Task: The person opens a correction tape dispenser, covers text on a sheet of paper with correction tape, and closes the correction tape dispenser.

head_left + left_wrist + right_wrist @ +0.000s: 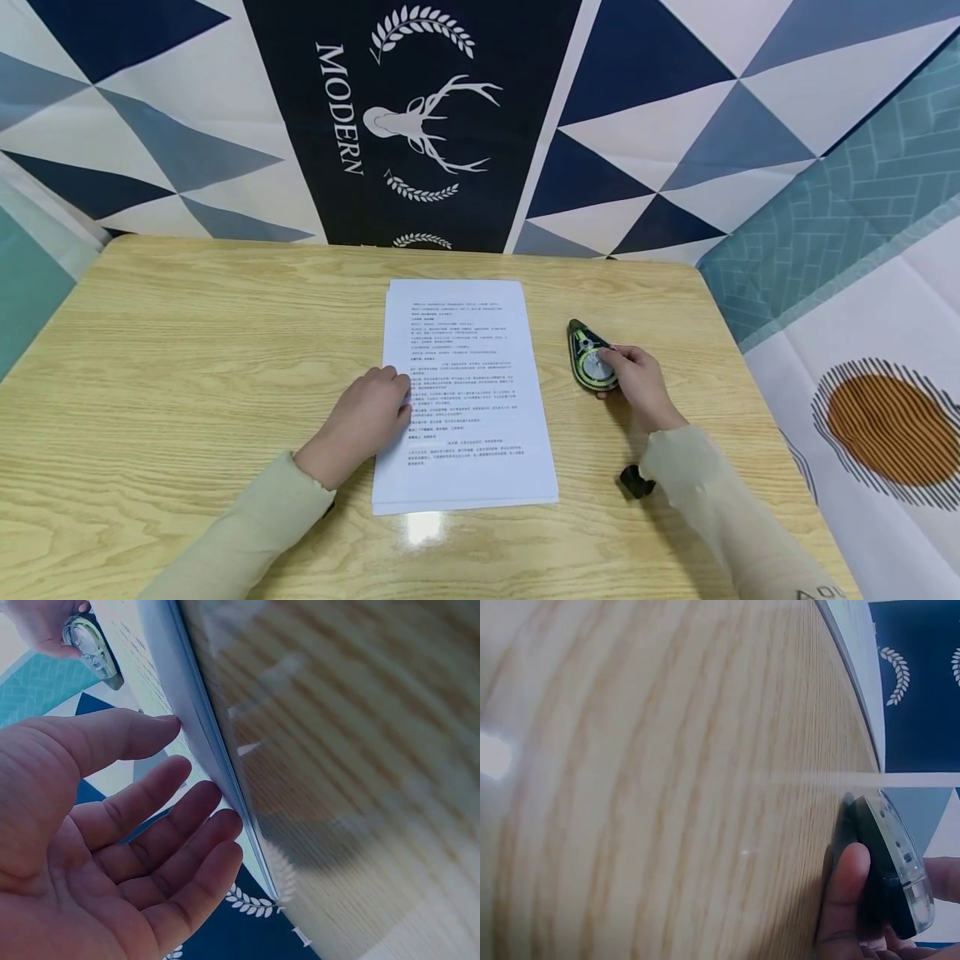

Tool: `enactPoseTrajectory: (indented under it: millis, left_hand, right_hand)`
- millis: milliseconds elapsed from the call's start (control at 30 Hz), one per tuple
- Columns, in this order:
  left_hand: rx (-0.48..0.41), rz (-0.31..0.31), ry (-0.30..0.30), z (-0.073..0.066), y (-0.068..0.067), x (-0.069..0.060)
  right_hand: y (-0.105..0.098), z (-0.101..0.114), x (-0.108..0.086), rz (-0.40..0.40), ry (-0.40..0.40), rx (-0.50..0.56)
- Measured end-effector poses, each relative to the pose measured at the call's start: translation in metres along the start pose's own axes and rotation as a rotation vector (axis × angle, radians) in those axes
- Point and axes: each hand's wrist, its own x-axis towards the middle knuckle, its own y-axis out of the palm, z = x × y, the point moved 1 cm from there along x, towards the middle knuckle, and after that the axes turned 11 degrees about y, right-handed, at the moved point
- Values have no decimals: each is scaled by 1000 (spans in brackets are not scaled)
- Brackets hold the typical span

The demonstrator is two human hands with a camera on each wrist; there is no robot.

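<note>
A stack of printed paper sheets (465,475) lies on the wooden table, its text side up. My left hand (371,417) is at the stack's left edge. In the left wrist view its fingers (169,847) bend loosely beside the paper edge, with nothing between thumb and fingers. To the right of the stack, my right hand (639,387) holds a black and green correction tape (591,360) with a clear round window. The thumb lies on its top. Seen from the right wrist, the correction tape (892,862) is tilted close to the tabletop, a finger against its dark side.
The wooden table (187,358) ends at a patterned wall cloth (450,108) with a deer head. A small black object (636,482) shows beside the right sleeve (720,500).
</note>
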Motion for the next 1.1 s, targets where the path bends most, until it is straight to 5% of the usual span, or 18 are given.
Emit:
enactPoseTrajectory:
  millis: [200, 567, 1100]
  left_hand:
    - [6, 8, 0, 0, -1, 0]
    - [16, 30, -7, -2, -2, 0]
    - [18, 39, -5, -2, -1, -1]
  right_hand:
    - [-1, -1, 3, -41, -4, -75]
    - [-4, 1, -2, -140, -9, -365]
    - [-8, -1, -2, -185, -54, -472]
